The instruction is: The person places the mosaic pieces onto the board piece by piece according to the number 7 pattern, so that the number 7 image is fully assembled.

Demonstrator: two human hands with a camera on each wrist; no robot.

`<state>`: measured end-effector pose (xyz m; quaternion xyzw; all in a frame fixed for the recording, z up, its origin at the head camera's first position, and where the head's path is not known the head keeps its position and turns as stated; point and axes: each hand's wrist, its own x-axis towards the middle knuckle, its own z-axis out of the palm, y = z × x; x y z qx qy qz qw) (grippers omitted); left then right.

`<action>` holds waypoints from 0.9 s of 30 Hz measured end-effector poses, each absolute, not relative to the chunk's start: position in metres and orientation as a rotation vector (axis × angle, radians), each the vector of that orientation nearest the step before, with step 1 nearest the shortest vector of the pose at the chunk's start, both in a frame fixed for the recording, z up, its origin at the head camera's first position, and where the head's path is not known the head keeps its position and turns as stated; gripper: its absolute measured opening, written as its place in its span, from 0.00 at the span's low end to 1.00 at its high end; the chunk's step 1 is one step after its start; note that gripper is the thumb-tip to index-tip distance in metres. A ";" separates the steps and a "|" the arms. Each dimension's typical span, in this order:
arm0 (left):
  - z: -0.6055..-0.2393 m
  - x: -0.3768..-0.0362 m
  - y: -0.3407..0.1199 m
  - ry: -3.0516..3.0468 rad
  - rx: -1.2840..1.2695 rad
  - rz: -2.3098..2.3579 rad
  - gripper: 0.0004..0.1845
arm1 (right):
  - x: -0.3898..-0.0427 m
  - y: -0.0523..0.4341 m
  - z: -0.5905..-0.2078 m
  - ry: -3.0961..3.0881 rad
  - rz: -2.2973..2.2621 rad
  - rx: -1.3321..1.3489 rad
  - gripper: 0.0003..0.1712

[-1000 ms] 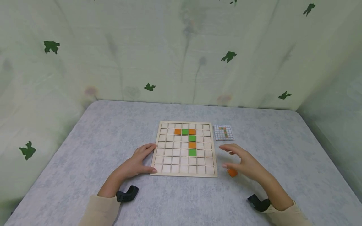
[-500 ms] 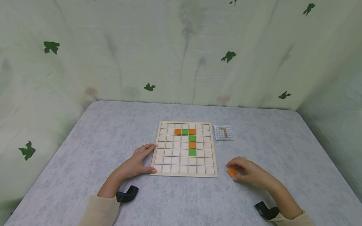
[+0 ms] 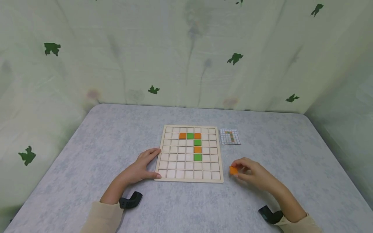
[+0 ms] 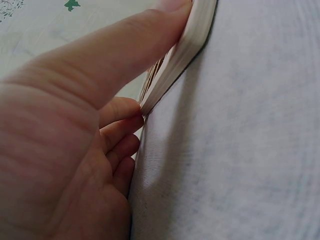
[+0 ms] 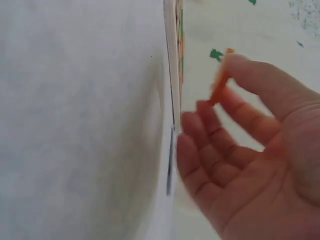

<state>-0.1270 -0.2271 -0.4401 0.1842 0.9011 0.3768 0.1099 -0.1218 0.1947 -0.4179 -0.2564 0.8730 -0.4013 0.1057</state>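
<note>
**Orange tile pinched beside the board, board steadied at its corner**

The right hand (image 3: 253,174) pinches a small orange tile (image 3: 233,170) between thumb and fingertips, lifted just off the grey table (image 3: 87,168) in the lower right of the head view, just beside the board's lower right corner. The right wrist view shows the tile edge-on between thumb and forefinger, the other fingers loosely curled beneath it.

At the lower left of centre, the left hand (image 3: 141,166) rests against the wooden grid board (image 3: 190,176). Its thumb lies straight along the near edge and its fingers reach up the left side; it holds nothing and looks placed to keep the board from sliding. The left wrist view confirms the thumb pressed flat against the board's edge.

At mid-frame, the board carries a row of orange, green and orange tiles (image 3: 190,136) near its top, with a column of green, orange and green tiles (image 3: 198,149) descending from the row's right end. The squares beneath that column are bare.

Right of the board's upper corner lies a small pattern card (image 3: 230,136), flat on the table and well apart from the right hand, placed where it can be read while working.
</note>
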 end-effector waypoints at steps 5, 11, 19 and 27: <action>-0.439 -0.126 -0.227 2.646 0.530 1.103 0.52 | -0.128 0.171 -0.409 2.584 -1.297 -0.906 0.14; -0.439 -0.126 -0.227 2.654 0.543 1.109 0.52 | -0.136 0.139 -0.412 2.575 -1.444 -0.939 0.14; -0.439 -0.126 -0.227 2.656 0.541 1.106 0.51 | -0.143 0.107 -0.424 2.555 -1.459 -0.876 0.15; -0.438 -0.126 -0.226 2.660 0.533 1.100 0.51 | -0.142 0.093 -0.440 2.599 -1.373 -0.869 0.13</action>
